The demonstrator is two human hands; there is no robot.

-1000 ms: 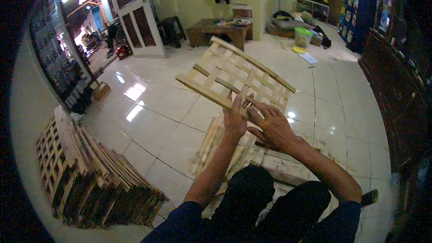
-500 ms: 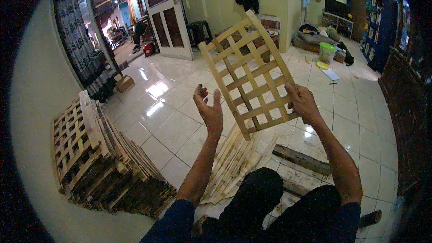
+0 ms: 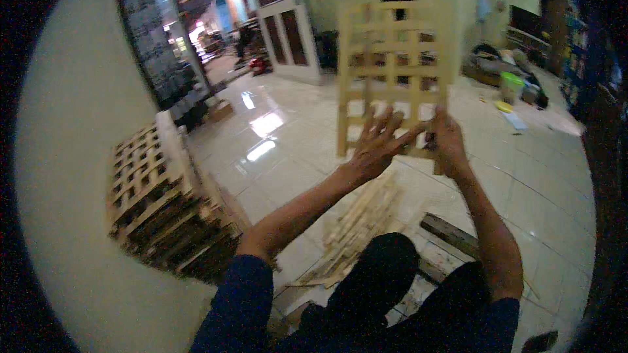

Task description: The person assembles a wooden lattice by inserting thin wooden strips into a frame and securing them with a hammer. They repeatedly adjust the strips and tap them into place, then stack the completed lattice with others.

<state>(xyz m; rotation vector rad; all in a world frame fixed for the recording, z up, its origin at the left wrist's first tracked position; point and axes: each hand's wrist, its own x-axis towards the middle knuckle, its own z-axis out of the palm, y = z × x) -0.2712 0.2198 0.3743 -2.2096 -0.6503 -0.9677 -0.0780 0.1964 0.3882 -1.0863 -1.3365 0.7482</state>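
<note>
A woven lattice panel of pale wooden strips (image 3: 391,70) is held up in front of me, nearly upright. My right hand (image 3: 447,138) grips its lower right edge, fingers closed round the frame. Across the panel's lower part lies my left hand (image 3: 379,142), its fingers stretched out and spread over the openings. The thumb side of the left hand reaches close to the right hand. Below them, loose pale wooden strips (image 3: 366,216) lie in a pile on the floor in front of my knees.
A tall stack of similar lattice panels (image 3: 157,189) stands by the wall on my left. Dark wooden blocks (image 3: 450,234) lie by my knees. Farther off are a cardboard box (image 3: 220,111), an open door (image 3: 288,39) and a green-lidded tub (image 3: 511,86).
My left hand has moved from free air onto the panel's lower part. The panel has turned from tilted to nearly upright, still in my right hand. The view has swung left.
</note>
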